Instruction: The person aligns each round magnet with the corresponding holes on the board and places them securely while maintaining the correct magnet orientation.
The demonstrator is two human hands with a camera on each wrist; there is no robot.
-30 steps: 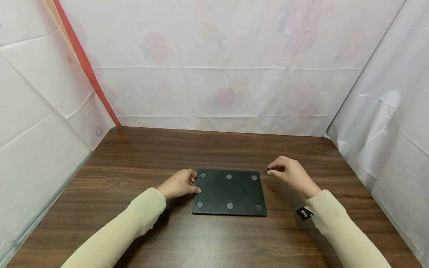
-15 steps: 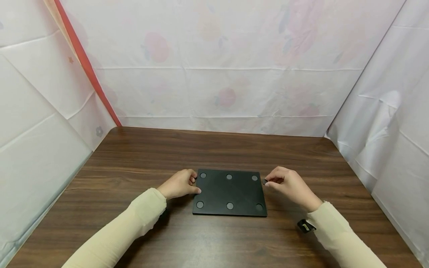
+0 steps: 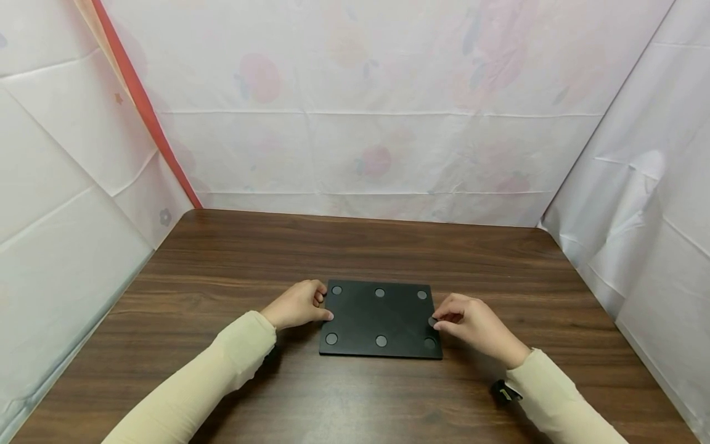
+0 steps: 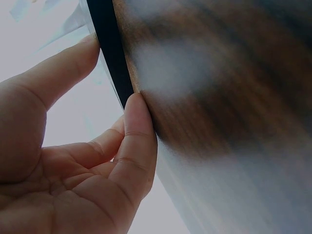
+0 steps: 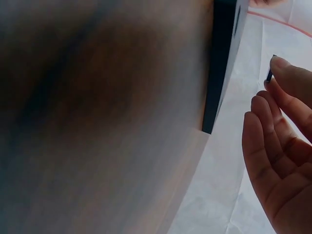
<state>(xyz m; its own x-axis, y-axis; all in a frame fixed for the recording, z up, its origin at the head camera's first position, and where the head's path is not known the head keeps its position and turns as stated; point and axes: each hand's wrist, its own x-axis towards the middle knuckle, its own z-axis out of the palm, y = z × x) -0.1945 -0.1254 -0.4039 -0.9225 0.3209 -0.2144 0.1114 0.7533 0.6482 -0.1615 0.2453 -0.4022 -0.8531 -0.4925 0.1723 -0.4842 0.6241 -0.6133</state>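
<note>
A flat black rectangular board [image 3: 379,317] lies on the table, with round spots along its far and near edges. Several spots hold grey discs, such as the near-middle disc [image 3: 381,340]; the near-right round spot [image 3: 429,343] looks darker. My left hand [image 3: 296,304] holds the board's left side, its thumb on the rim and its fingers curled at the edge. Between thumb and index finger, my right hand [image 3: 474,324] pinches a small dark disc [image 3: 432,321] over the board's right side. The right wrist view shows this disc [image 5: 269,74] edge-on, apart from the board.
The brown wood-grain table [image 3: 249,253] extends around the board. Pale patterned cloth [image 3: 344,123] hangs behind and at both sides. A small black device [image 3: 503,391] sits at my right wrist beneath the sleeve.
My right hand has brought the pinched disc nearer and to the left, from beyond the board's right corner to over its right side. The left hand and board stay still.
</note>
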